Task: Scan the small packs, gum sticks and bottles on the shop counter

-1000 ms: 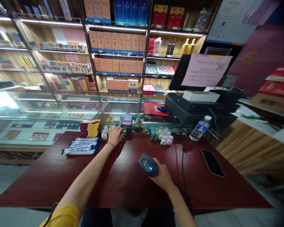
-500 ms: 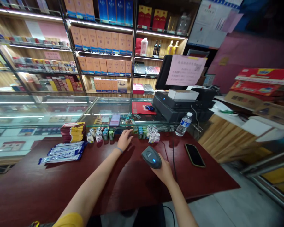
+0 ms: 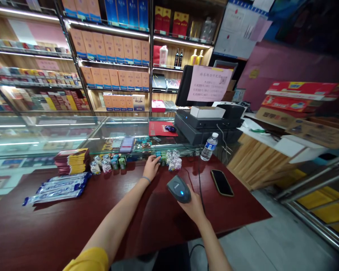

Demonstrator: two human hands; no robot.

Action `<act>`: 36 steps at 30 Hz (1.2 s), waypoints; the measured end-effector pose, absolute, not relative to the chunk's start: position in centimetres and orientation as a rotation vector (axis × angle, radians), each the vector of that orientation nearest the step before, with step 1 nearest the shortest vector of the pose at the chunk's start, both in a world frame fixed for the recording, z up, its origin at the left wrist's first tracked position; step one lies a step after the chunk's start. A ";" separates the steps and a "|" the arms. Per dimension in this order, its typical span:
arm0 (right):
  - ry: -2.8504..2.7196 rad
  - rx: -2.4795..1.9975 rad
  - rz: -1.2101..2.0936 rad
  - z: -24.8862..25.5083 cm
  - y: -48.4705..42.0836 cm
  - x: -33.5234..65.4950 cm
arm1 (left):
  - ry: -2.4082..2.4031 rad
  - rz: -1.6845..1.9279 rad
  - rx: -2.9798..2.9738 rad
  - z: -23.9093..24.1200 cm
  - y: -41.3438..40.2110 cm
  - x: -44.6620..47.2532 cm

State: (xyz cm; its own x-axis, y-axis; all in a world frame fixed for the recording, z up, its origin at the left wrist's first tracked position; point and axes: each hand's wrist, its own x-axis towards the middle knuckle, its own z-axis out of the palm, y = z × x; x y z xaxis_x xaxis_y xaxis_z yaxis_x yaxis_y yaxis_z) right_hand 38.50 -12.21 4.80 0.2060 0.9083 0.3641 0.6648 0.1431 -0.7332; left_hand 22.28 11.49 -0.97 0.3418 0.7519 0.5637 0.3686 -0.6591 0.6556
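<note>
My right hand (image 3: 193, 207) is wrapped round the handle of a dark grey barcode scanner (image 3: 179, 189) with a blue light, held just above the dark red table (image 3: 73, 218). My left hand (image 3: 151, 166) reaches forward to a cluster of small jars (image 3: 172, 160) at the table's far edge, its fingers curled on a small blue-lidded jar (image 3: 158, 155). A second row of small jars (image 3: 107, 163) stands to the left of that hand.
A stack of red and yellow packets (image 3: 72, 160) and blue-white wrapped bars (image 3: 56, 188) lie at the left. A black phone (image 3: 222, 182) and a water bottle (image 3: 209, 146) are at the right. A glass counter (image 3: 59, 133), a cash register (image 3: 206, 122) and stocked shelves stand behind.
My left hand has moved right, from the left row of jars to the right cluster. The view has swung to the right. The scanner stays in my right hand.
</note>
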 end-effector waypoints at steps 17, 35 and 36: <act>-1.523 -1.643 0.332 4.6 -11.5 35.8 | 0.870 1.382 1.166 0.8 6.4 13.0; -2.121 -1.450 0.386 3.9 -10.0 27.7 | 0.597 1.318 0.554 -0.3 5.2 4.1; -2.133 -1.462 0.381 3.9 -9.9 27.7 | 0.601 1.313 0.572 -0.3 5.2 4.0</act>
